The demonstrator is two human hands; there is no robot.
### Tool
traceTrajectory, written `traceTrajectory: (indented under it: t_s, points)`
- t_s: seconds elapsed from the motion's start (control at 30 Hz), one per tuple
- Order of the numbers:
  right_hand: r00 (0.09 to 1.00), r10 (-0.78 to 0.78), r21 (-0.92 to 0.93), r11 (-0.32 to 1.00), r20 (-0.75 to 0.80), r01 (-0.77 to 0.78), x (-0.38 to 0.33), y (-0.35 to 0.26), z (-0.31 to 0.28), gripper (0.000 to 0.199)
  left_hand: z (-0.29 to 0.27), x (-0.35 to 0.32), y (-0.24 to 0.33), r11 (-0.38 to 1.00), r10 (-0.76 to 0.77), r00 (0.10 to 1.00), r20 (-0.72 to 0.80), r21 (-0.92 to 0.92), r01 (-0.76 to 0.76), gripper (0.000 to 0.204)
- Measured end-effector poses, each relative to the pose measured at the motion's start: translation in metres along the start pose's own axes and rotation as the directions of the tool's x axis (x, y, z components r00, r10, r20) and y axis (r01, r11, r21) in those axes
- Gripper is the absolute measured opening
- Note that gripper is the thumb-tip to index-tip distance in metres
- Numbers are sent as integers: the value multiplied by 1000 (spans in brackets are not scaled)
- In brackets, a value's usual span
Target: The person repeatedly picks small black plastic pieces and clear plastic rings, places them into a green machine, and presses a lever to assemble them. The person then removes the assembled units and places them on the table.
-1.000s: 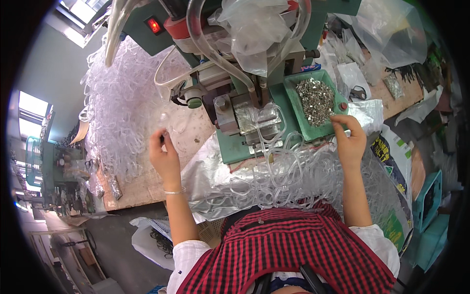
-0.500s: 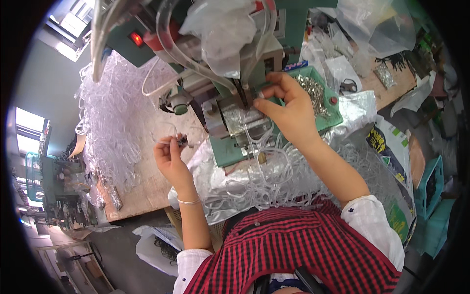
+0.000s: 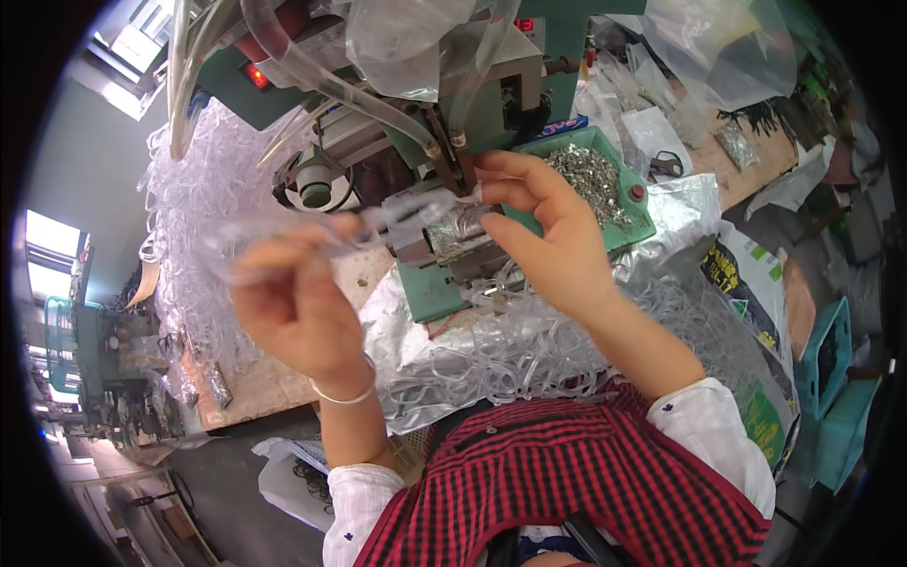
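Observation:
My left hand (image 3: pixel 300 300), smeared by motion, is raised left of a green bench press (image 3: pixel 430 293). Its fingers are closed on a looped clear plastic strap (image 3: pixel 402 210), which trails across to the front of the press. My right hand (image 3: pixel 559 236) is at the press, with thumb and forefinger curled beside the metal jaws (image 3: pixel 455 170). A clear end of the strap shows at those fingertips, just under the jaws. Below the press lies a heap of similar clear straps (image 3: pixel 539 350) on silver sheeting.
A green tray (image 3: pixel 644 210) of small metal pieces stands right of the press. Another big pile of clear straps (image 3: pixel 203 227) covers the table's left side. Clear hoses (image 3: pixel 331 80) and a plastic bag (image 3: pixel 392 47) hang over the press. Black scissors (image 3: pixel 667 163) lie beyond the tray.
My left hand has come up and closer, swinging a clear strap; a small dark piece showed at its fingertips before. The loops hanging at the press front are gone. My right hand has shifted slightly left.

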State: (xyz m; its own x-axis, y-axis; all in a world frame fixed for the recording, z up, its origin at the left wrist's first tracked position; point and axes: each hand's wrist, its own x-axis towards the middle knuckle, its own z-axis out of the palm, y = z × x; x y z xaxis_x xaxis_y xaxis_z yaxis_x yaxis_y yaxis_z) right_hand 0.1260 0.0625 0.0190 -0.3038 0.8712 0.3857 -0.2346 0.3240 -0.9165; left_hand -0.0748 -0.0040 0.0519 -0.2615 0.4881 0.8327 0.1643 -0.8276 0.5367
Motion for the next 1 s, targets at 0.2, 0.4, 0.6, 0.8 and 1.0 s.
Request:
traceTrajectory:
  t_s: [0.2,0.4,0.6,0.8,1.0]
  points:
    - [978,-208,-952,303,-13,51,-1,74,-110,26,22,-39,-1,785,105,794,599,440,-436,14]
    - [947,-319,-938,315,39,145,-9,97,-131,18,30,-48,-13,710,205,693,691,382,-591,21]
    - [891,-239,-892,150,386,426,23,98,-114,19,31,-51,-14,772,149,750,644,398,-495,20]
    - [921,-391,-875,448,-7,183,15,95,-118,12,-6,-109,29,656,59,909,412,670,-347,31]
    - [908,-95,-501,854,-408,-136,-23,74,-130,14,-91,-30,7,523,-91,983,-162,831,186,20]
